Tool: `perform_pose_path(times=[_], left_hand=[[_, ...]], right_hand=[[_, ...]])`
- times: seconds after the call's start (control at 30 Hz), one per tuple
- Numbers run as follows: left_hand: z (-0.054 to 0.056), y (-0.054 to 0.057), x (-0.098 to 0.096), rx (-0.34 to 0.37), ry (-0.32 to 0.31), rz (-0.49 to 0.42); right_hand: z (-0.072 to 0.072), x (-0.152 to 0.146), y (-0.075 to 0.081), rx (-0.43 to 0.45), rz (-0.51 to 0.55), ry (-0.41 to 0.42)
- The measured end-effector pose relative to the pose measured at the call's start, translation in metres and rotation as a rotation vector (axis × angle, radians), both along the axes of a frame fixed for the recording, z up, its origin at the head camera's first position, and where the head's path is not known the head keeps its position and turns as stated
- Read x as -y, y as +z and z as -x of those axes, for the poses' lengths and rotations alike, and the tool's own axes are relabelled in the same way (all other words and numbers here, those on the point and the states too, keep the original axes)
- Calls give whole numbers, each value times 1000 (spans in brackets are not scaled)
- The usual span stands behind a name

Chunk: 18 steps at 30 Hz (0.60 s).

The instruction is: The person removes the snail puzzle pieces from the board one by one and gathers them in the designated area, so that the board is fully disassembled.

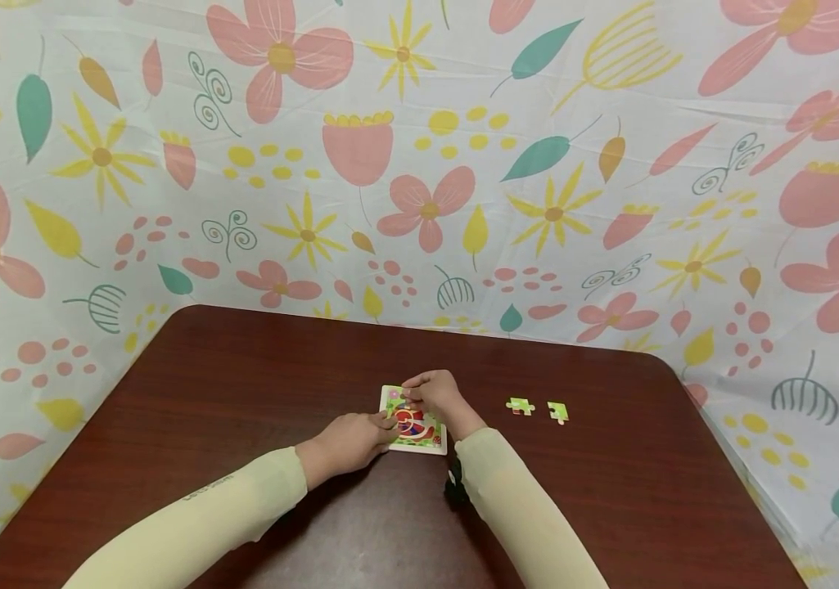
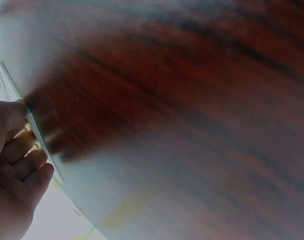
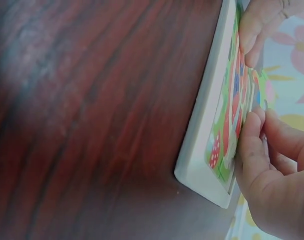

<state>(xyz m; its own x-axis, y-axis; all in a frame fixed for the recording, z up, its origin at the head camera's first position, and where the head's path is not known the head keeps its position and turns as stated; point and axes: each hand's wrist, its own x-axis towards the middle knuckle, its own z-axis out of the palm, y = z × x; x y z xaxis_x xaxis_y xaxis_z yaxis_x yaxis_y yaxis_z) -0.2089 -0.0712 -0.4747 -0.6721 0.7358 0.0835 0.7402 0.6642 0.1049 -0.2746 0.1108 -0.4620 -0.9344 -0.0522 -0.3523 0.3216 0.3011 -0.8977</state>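
Note:
A small jigsaw puzzle in a white-rimmed tray [image 1: 419,449] lies on the table, its picture in red, green and blue. My left hand [image 1: 351,442] holds the tray at its left side, fingertips on the picture. In the left wrist view, the left hand's fingers [image 2: 35,182] bend at the tray's edge. My right hand [image 1: 443,395] is over the upper right of the puzzle. It pinches a puzzle piece [image 3: 262,85] between thumb and fingers, the piece tilted up against the picture. The fingers hide part of this piece.
Two loose puzzle pieces, a left one [image 1: 519,406] and a right one [image 1: 557,412], lie on the dark wooden table [image 1: 279,360] right of the tray. A small black object [image 1: 456,484] is at the right wrist. A flower-patterned cloth [image 1: 426,123] hangs behind the table.

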Motion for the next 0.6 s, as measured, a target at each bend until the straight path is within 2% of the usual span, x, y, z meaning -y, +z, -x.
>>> perform_pose_path(times=[0.13,0.6], left_hand=[[0,-2,1,-26,-5,-15],[1,-3,1,-12,-3,-19]], right_hand=[[1,0,2,6,-21,-4],[3,-27,11,-4,-63,3]])
